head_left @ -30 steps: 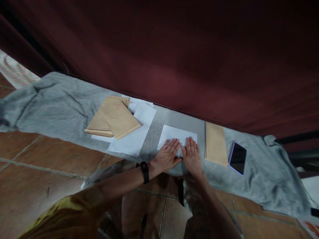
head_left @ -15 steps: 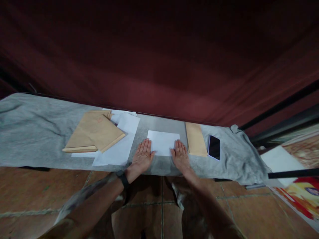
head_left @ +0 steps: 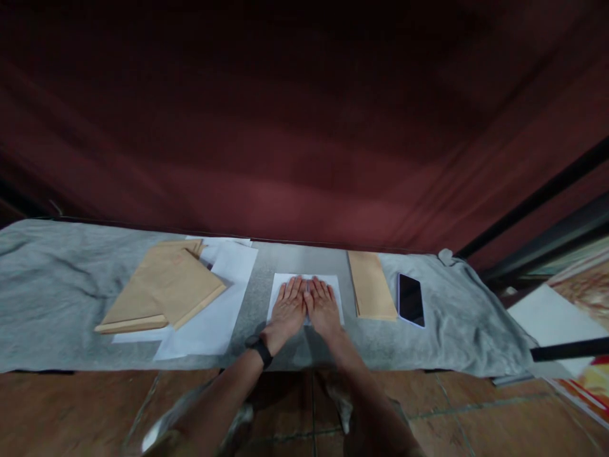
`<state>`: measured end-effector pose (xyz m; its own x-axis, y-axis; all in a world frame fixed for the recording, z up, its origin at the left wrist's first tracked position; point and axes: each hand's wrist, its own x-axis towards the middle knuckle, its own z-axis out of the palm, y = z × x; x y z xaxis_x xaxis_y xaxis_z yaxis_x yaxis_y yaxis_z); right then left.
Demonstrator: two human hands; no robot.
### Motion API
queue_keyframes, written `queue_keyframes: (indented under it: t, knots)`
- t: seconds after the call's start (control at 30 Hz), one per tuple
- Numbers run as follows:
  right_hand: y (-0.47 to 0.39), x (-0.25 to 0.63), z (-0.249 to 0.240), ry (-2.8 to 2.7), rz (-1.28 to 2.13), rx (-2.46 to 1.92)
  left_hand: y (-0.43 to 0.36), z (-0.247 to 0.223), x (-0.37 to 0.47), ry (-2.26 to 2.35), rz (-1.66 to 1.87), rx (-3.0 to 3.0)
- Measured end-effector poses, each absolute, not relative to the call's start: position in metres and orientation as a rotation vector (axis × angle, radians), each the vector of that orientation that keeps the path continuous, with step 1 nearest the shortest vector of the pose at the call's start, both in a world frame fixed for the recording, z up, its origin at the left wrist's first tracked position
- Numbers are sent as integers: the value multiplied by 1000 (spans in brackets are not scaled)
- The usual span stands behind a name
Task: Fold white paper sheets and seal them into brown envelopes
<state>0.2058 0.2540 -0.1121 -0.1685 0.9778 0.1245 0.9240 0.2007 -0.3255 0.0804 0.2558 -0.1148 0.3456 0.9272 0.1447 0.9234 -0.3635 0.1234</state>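
A folded white sheet [head_left: 275, 293] lies on the grey cloth in front of me. My left hand [head_left: 288, 310] rests flat on its left half, fingers stretched out, a dark watch on the wrist. Beside it, my right hand [head_left: 323, 307] lies flat on the right half, and the two hands nearly touch at the middle. Both hold nothing. They hide most of the sheet; its top edge and its side edges show. Right of my right hand is a narrow stack of brown envelopes [head_left: 372, 285].
Larger brown envelopes [head_left: 159, 285] overlap loose white sheets [head_left: 228, 304] on the left. A phone [head_left: 410, 300] lies right of the narrow stack. Behind the cloth-covered surface [head_left: 61, 292] hangs a dark red curtain [head_left: 304, 158]. Black bars and printed sheets are at the far right.
Both hands have moved inward from the sheet's side edges to its middle. The view has tilted up slightly, so the surface appears lower.
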Motion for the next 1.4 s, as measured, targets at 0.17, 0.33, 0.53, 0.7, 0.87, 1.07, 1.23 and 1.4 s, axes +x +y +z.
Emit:
queue_keyframes:
  t: [0.17,0.33,0.53,0.7,0.87,1.07,1.23,1.4]
  knots:
    - [260,208,-118,-2205,213,-1828,263,-117,81,1782,259,2545]
    - [260,212,-118,-2207,144,-1825,264,-117,77,1810,309,2552]
    - [259,224,-125,-2160,13,-1815,267,-120,65,1889,372,2493]
    - [259,235,-131,-2110,-102,-1809,266,-122,53,1928,415,2481]
    - [257,255,-121,-1971,-116,-1929,264,-126,43,1989,422,2429]
    - [257,278,-95,-1905,86,-2111,264,-127,42,1994,427,2379]
    - [254,276,-88,-1873,277,-2199,262,-124,43,1990,477,2379]
    - [263,281,-88,-1839,510,-2138,263,-122,43,1968,477,2343]
